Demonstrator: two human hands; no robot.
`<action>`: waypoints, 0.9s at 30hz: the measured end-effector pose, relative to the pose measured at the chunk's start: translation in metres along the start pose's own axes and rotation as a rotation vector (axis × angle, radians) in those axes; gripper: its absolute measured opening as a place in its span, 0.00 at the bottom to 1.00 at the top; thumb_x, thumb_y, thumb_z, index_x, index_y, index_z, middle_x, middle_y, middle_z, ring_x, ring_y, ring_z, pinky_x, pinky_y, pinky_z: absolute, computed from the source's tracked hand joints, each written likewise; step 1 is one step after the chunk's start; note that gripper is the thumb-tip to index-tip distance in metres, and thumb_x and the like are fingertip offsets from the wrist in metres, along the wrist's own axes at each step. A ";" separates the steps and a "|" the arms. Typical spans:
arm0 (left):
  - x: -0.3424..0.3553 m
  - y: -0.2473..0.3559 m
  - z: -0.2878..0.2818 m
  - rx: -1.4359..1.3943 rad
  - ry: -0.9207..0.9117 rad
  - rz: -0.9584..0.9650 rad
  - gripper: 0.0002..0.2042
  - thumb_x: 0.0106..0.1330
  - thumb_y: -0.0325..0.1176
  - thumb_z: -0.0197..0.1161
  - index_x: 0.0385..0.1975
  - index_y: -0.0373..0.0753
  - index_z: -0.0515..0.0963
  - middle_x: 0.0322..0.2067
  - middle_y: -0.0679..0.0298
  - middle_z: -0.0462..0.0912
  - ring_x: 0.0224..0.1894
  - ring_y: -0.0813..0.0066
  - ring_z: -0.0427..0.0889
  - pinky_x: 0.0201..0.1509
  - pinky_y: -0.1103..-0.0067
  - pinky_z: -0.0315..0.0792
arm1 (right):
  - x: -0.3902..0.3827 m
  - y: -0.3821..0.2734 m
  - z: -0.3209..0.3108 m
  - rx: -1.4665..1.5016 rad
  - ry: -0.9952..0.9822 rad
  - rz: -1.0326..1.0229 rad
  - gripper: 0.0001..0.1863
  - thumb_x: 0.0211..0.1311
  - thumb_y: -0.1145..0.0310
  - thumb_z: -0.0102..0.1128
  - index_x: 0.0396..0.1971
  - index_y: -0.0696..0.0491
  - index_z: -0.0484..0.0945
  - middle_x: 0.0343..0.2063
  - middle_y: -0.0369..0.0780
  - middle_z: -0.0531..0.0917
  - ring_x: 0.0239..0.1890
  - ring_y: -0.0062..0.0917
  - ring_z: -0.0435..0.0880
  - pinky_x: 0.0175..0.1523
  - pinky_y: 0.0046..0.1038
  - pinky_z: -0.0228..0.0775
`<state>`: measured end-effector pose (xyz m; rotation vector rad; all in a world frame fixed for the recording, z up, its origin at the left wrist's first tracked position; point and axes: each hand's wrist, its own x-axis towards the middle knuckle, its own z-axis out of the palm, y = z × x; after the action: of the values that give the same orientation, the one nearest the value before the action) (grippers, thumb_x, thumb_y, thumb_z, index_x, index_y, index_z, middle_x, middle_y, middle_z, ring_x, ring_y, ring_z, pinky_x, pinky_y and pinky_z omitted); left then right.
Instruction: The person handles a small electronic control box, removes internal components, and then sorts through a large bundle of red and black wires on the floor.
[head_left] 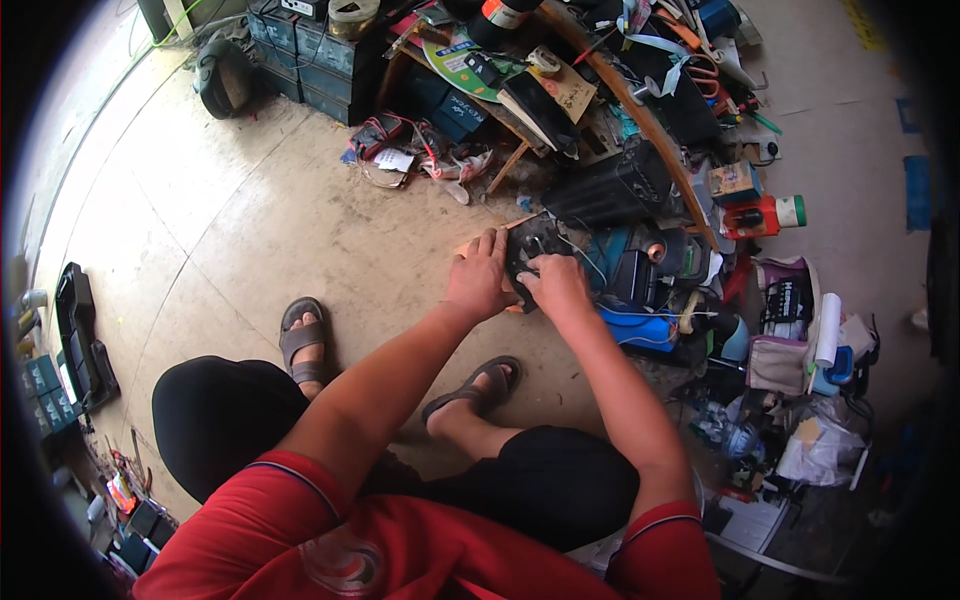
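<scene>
Floor of pale concrete (400, 260) is spreading beside a black, blocky, probably stiff and weighty device (526, 243), best held by its sides, which the left hand (480, 279) and right hand (556, 284) are touching from opposite sides, how tightly I cannot tell.

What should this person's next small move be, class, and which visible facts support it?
Perhaps a small adjustment with the right hand on the dark device while the left hand steadies it: the left hand lies at its left edge, and the right hand curls at its near side. Exact contact is unclear.
</scene>
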<state>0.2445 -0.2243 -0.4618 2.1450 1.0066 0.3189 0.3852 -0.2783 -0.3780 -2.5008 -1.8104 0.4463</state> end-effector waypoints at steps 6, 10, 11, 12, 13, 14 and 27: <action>-0.003 -0.003 0.004 0.001 0.021 -0.010 0.60 0.40 0.47 0.84 0.75 0.35 0.55 0.70 0.53 0.65 0.69 0.53 0.70 0.63 0.60 0.73 | 0.004 -0.014 0.005 -0.128 -0.043 -0.014 0.10 0.58 0.65 0.73 0.29 0.57 0.87 0.32 0.53 0.87 0.38 0.49 0.88 0.46 0.43 0.81; -0.002 -0.001 0.010 -0.032 0.062 0.005 0.59 0.40 0.48 0.83 0.75 0.35 0.57 0.69 0.52 0.65 0.68 0.51 0.70 0.64 0.60 0.72 | 0.010 -0.011 0.009 -0.198 -0.034 -0.069 0.06 0.55 0.70 0.70 0.27 0.57 0.87 0.31 0.53 0.88 0.38 0.47 0.89 0.45 0.42 0.82; -0.001 -0.001 0.012 -0.025 0.050 0.017 0.59 0.40 0.48 0.83 0.75 0.35 0.57 0.69 0.52 0.65 0.68 0.51 0.70 0.64 0.60 0.72 | 0.011 -0.011 0.009 -0.189 -0.030 -0.054 0.06 0.55 0.70 0.70 0.27 0.57 0.87 0.31 0.53 0.88 0.38 0.47 0.89 0.45 0.42 0.82; 0.000 -0.003 0.014 -0.042 0.071 0.009 0.59 0.39 0.48 0.84 0.74 0.35 0.57 0.69 0.52 0.66 0.68 0.51 0.70 0.64 0.60 0.72 | 0.013 -0.012 0.010 -0.204 -0.057 -0.054 0.05 0.54 0.71 0.70 0.27 0.57 0.87 0.31 0.53 0.88 0.38 0.47 0.89 0.45 0.42 0.82; 0.000 -0.007 0.013 -0.053 0.094 0.001 0.59 0.39 0.48 0.84 0.74 0.35 0.57 0.69 0.51 0.66 0.68 0.50 0.71 0.64 0.60 0.72 | 0.018 -0.018 0.011 -0.213 -0.080 -0.057 0.04 0.53 0.72 0.69 0.26 0.56 0.87 0.31 0.52 0.88 0.38 0.46 0.90 0.45 0.41 0.83; 0.003 -0.004 0.011 -0.075 0.091 0.001 0.60 0.38 0.49 0.84 0.74 0.36 0.57 0.68 0.51 0.67 0.68 0.50 0.70 0.64 0.59 0.72 | 0.021 -0.018 0.008 -0.238 -0.101 -0.052 0.04 0.52 0.72 0.68 0.27 0.55 0.87 0.31 0.52 0.88 0.39 0.45 0.90 0.45 0.40 0.83; 0.009 0.005 0.009 -0.037 0.007 0.058 0.61 0.42 0.52 0.83 0.74 0.30 0.53 0.69 0.41 0.65 0.66 0.44 0.73 0.63 0.62 0.76 | -0.048 0.003 -0.015 0.074 0.726 -0.242 0.12 0.55 0.63 0.75 0.33 0.52 0.81 0.34 0.39 0.85 0.38 0.39 0.84 0.47 0.38 0.75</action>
<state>0.2580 -0.2241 -0.4647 2.1442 0.9366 0.3710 0.3782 -0.3224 -0.3534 -1.9619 -1.6875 -0.3566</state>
